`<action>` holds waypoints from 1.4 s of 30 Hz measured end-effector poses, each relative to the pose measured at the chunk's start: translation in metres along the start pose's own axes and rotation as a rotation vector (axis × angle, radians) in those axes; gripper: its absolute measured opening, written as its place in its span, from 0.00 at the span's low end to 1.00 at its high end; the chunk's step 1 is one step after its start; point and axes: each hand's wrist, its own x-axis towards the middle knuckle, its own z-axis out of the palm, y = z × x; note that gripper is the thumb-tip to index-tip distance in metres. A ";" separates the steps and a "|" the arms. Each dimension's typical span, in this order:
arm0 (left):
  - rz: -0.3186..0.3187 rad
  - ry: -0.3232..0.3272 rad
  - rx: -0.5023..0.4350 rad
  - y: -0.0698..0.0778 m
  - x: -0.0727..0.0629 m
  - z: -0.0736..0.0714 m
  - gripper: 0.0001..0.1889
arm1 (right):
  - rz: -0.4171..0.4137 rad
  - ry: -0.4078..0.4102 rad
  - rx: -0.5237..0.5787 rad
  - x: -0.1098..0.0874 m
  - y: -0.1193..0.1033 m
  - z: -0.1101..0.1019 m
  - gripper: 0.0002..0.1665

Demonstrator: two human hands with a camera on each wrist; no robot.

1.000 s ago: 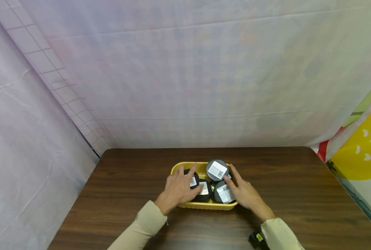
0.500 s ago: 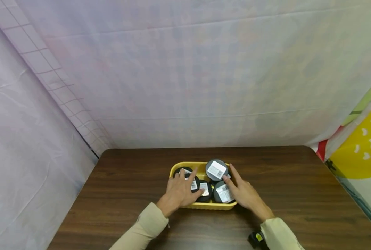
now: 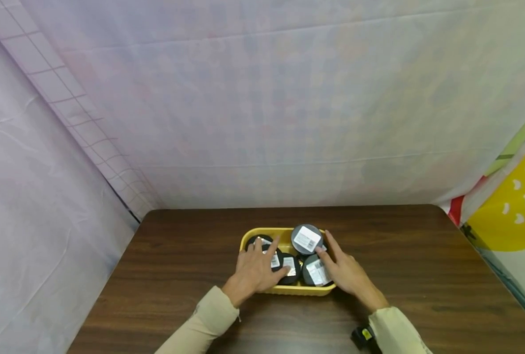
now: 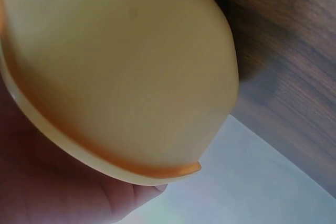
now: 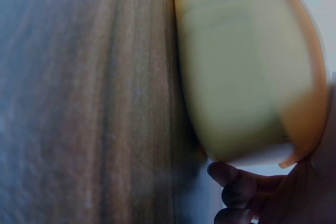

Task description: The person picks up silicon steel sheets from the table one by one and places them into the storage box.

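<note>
A yellow plastic basket (image 3: 295,291) sits on the brown table, holding several round dark discs with white labels. My left hand (image 3: 254,269) lies over its left end, fingers spread across a labelled disc (image 3: 274,260) and thumb on the neighbouring disc (image 3: 290,268). At the other end, my right hand (image 3: 348,273) grips the basket, its fingers (image 5: 239,192) curled around the outside by the far corner. The right thumb reaches inward beside the upper grey disc (image 3: 306,239), above another labelled disc (image 3: 317,271). Part of the left-end discs is hidden under my left hand.
The dark wood table (image 3: 191,236) extends to both sides of the basket. Behind it hangs a pale curtain (image 3: 267,123). A small black object with a yellow-green patch (image 3: 363,337) shows beside the right sleeve (image 3: 397,329).
Over the second, my left hand shifts slightly and another labelled disc comes into sight at the basket's left end. The right hand keeps its place; the last half second shows almost no movement.
</note>
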 end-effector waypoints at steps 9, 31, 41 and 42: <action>-0.010 -0.007 -0.003 0.000 0.000 0.000 0.45 | -0.002 -0.005 -0.007 0.001 0.001 0.000 0.46; -0.003 0.000 0.054 0.001 0.002 -0.010 0.46 | -0.026 -0.005 0.003 0.008 0.003 -0.002 0.45; 0.009 0.013 -0.001 -0.001 -0.002 -0.025 0.45 | -0.031 0.036 0.000 0.010 0.011 -0.005 0.43; 0.012 0.021 -0.010 -0.004 -0.003 -0.028 0.44 | -0.033 0.045 -0.002 0.009 0.010 -0.005 0.43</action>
